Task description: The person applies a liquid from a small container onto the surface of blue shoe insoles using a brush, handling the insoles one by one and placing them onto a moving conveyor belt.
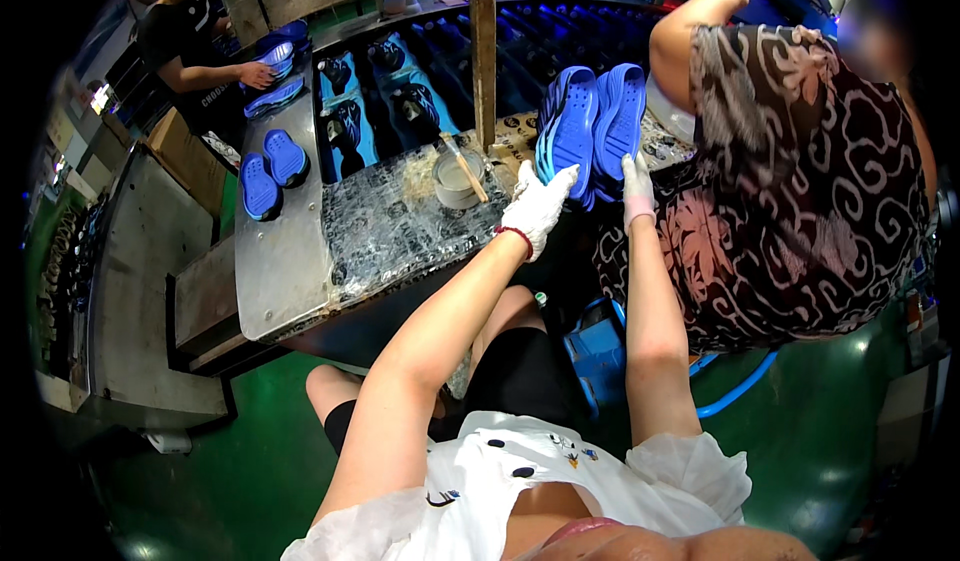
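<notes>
i see my gloved left hand (538, 206) and right hand (636, 189) pinching a stack of blue shoe soles (590, 126), held upright above the worktable (290, 261), just beside a glue cup (455, 179) with a brush (463, 164).

Shoe soles (590, 126) right of cup (456, 179) on table (290, 251)
</notes>
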A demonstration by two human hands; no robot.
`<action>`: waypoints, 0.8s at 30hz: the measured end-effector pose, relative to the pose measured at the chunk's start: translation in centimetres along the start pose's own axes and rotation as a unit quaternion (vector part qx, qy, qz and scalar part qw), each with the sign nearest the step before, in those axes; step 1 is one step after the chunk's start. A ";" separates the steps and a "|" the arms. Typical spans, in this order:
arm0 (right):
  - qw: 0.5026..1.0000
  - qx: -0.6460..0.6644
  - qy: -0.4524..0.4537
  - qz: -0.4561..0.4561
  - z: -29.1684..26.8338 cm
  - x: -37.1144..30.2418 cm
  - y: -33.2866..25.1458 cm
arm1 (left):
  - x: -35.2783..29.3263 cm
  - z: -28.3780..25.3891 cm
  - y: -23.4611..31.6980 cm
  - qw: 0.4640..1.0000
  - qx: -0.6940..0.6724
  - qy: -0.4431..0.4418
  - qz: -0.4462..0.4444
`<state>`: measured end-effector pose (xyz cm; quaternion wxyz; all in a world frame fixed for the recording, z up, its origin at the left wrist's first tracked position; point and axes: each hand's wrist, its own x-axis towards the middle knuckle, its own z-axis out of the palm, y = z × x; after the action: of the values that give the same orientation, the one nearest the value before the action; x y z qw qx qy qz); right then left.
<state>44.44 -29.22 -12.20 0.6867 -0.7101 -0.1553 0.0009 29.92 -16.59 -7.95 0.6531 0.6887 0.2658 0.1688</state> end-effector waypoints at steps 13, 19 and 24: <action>0.939 0.304 0.081 0.136 2.1 -3.4 1.1 | -17.5 -14.5 -13.1 0.985 0.042 -0.029 0.167; 0.945 0.201 0.214 0.144 1.2 0.5 4.4 | -20.6 -15.9 -12.7 0.990 -0.017 0.000 0.140; 0.937 0.174 0.301 0.030 4.5 -5.6 4.5 | -21.3 -17.8 -10.1 0.984 -0.030 0.083 0.157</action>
<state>39.16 -26.10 -18.05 0.8137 -0.5510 0.0829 -0.1655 1.10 -14.63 -13.91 0.6147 0.6852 0.2029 0.3339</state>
